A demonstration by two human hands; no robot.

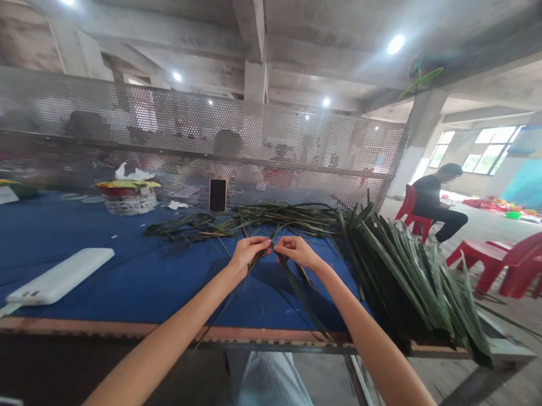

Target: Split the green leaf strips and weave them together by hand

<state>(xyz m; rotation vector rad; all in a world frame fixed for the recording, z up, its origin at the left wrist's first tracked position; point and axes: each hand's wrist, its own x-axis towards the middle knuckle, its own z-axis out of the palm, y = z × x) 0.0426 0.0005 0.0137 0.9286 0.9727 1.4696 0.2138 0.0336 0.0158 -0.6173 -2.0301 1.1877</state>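
Observation:
Above the middle of the blue tabletop (152, 281), my left hand (249, 251) and my right hand (298, 250) meet almost fingertip to fingertip. Both pinch long green leaf strips (299, 288), which cross between them and trail down toward the table's front edge. How the strips are joined at the fingertips is too small to make out. Just behind my hands lies a loose row of thin leaf strips (293, 216). Right of my right hand, a thick pile of long dark green leaves (401, 276) reaches to the front edge.
A white power bank (61, 276) with a cable lies on the left. A phone (218, 195) stands upright at the back, beside a woven basket (130, 198). Behind is a perforated metal screen (285, 135). Red chairs (515, 260) and a seated person (433, 200) are at right.

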